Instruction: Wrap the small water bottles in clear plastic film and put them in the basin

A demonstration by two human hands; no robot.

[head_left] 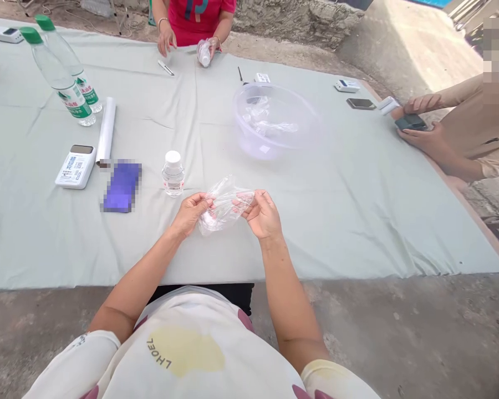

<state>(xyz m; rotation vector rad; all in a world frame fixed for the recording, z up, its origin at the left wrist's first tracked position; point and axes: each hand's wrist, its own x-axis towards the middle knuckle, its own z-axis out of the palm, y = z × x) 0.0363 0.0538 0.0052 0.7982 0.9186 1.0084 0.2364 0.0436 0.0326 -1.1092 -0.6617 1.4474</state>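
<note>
A crumpled clear plastic bag (224,204) hangs between both my hands just above the pale green cloth (336,221). My left hand (190,213) pinches its left side with curled fingers. My right hand (261,213) grips its right end, fingers closed on the film. Something small and whitish shows inside the bag's lower left. A small clear bottle with a white cap (173,173) stands upright on the cloth just beyond my left hand, apart from it.
A clear plastic bowl (274,119) with plastic bags sits farther back. Two green-capped water bottles (60,75), a white roll (106,130), a white device (75,166) and a blurred purple item (122,185) lie left. A person opposite holds a wrapped bottle (203,52); another person's hands (424,136) rest at right.
</note>
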